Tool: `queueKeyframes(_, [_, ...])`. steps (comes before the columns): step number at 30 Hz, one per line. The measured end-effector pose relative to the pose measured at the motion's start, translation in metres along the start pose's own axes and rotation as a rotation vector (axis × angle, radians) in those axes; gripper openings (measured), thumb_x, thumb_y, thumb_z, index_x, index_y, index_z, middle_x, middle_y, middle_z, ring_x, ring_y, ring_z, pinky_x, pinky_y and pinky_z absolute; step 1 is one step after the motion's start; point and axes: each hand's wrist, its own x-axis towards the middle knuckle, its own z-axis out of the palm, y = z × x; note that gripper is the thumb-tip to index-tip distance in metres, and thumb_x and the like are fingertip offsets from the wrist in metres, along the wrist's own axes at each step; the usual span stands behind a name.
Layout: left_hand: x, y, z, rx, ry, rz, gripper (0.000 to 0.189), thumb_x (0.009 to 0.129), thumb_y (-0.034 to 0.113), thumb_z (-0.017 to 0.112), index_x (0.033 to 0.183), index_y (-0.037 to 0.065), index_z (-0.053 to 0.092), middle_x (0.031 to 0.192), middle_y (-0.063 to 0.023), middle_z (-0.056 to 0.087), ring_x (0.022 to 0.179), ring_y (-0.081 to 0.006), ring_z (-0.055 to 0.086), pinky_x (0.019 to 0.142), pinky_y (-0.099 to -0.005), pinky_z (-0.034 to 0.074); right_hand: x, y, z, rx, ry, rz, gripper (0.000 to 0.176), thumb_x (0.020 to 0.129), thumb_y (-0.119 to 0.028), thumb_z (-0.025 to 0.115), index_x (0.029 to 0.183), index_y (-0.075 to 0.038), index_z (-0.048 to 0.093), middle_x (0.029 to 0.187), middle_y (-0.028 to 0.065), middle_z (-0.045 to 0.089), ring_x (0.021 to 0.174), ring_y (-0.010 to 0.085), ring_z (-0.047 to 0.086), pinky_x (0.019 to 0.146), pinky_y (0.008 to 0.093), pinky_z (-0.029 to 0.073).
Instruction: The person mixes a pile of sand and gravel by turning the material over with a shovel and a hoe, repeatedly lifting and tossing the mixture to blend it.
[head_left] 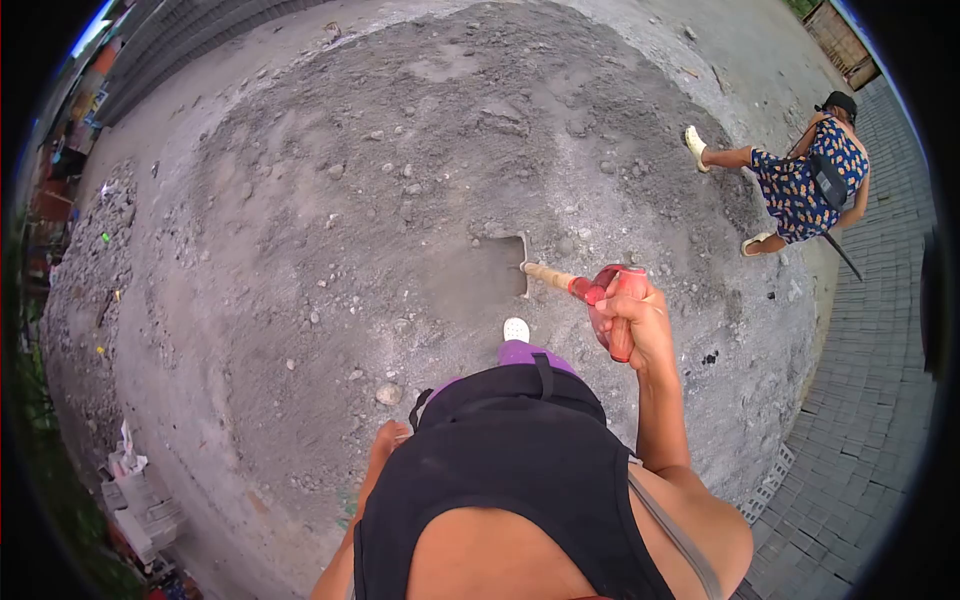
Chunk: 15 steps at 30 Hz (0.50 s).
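Observation:
My right hand point(640, 325) is closed around the red D-shaped handle of a shovel point(550, 277). From the grip a short pale wooden shaft runs left to a square metal blade, whose back edge shows while grey powder covers much of the rest. The blade lies low in the grey sand-like material point(400, 200), just ahead of my white shoe point(516, 329). My left hand point(393, 434) hangs beside my body on the left, apart from the shovel; its fingers are mostly hidden behind my black top.
Another person point(815, 175) stands at the right with a dark long-handled tool. Stacked grey blocks point(870, 400) line the right side, and a long block stack point(190, 45) runs along the upper left. A stone point(388, 394) lies near my feet. More blocks point(143, 505) sit at lower left.

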Motion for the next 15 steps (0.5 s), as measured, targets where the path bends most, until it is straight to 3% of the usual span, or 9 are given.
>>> queueKeyframes(4, [-0.012,0.069,0.067,0.006,-0.047,0.189,0.043,0.087,0.035,0.039,0.119,0.007,0.045,0.1,-0.0126,0.059,0.068,-0.0226,0.058,0.059,-0.0329,0.047,0.05,-0.042,-0.013,0.014,-0.031,-0.083,0.016,0.063,0.006,0.059,0.075,-0.001,0.05,0.061,0.0078,0.053,0.046,0.0134,0.049,0.04,0.0264,0.038])
queueKeyframes(7, [-0.025,0.129,0.094,0.096,-0.025,0.272,0.041,0.086,0.031,0.038,0.118,0.007,0.048,0.102,-0.0117,0.058,0.074,-0.0222,0.058,0.063,-0.0335,0.047,0.101,-0.056,-0.012,0.033,-0.042,-0.147,0.013,0.067,0.004,0.059,0.074,-0.001,0.05,0.063,0.0072,0.053,0.046,0.0143,0.049,0.043,0.0269,0.04])
queueKeyframes(9, [-0.032,0.164,0.097,0.109,-0.03,0.26,0.041,0.086,0.03,0.036,0.118,0.007,0.049,0.103,-0.0114,0.058,0.078,-0.0226,0.059,0.065,-0.0337,0.047,0.14,-0.056,-0.005,0.248,0.023,-0.308,0.01,0.069,0.003,0.059,0.073,-0.002,0.05,0.064,0.0067,0.052,0.049,0.0149,0.049,0.048,0.0264,0.042])
queueKeyframes(11, [-0.039,0.196,0.098,0.092,-0.019,0.3,0.042,0.086,0.03,0.035,0.117,0.006,0.051,0.105,-0.0103,0.058,0.083,-0.022,0.059,0.07,-0.0334,0.046,0.18,-0.062,0.006,0.382,-0.014,-0.258,0.011,0.072,0.001,0.059,0.069,-0.002,0.05,0.063,0.0067,0.051,0.055,0.0169,0.05,0.054,0.0288,0.045])
queueKeyframes(14, [-0.049,0.244,0.101,-0.158,-0.008,0.255,0.044,0.09,0.033,0.031,0.118,0.004,0.049,0.109,-0.0109,0.056,0.086,-0.0231,0.057,0.074,-0.0344,0.046,0.234,-0.057,0.023,0.936,0.01,-0.219,0.019,0.078,-0.005,0.059,0.063,-0.003,0.049,0.064,0.0084,0.052,0.064,0.0204,0.052,0.06,0.0345,0.047])
queueKeyframes(15, [-0.058,0.262,0.104,-0.153,-0.008,0.256,0.044,0.09,0.033,0.031,0.118,0.004,0.049,0.109,-0.0109,0.056,0.086,-0.0231,0.057,0.074,-0.0344,0.046,0.244,-0.05,0.037,0.961,0.116,-0.241,0.016,0.079,-0.006,0.058,0.066,-0.001,0.05,0.066,0.0085,0.052,0.063,0.0199,0.051,0.06,0.0338,0.047])
